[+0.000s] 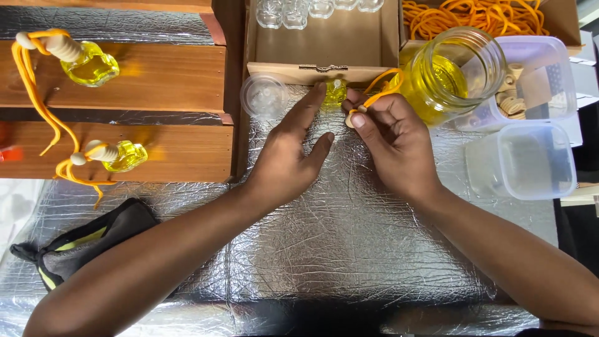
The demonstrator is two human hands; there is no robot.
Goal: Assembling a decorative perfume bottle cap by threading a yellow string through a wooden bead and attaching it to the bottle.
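A small glass bottle of yellow liquid stands on the silver foil-covered table, just in front of a cardboard box. My left hand lies flat beside it, index fingertip touching the bottle's left side. My right hand pinches an orange cord with a small wooden bead at its fingertips, right next to the bottle. The cord arcs up toward a large glass jar of yellow liquid.
Two finished yellow bottles with wooden caps and orange cords rest on wooden shelves at left. A clear round lid, a box of empty bottles, orange cords, plastic tubs and a dark pouch surround the area.
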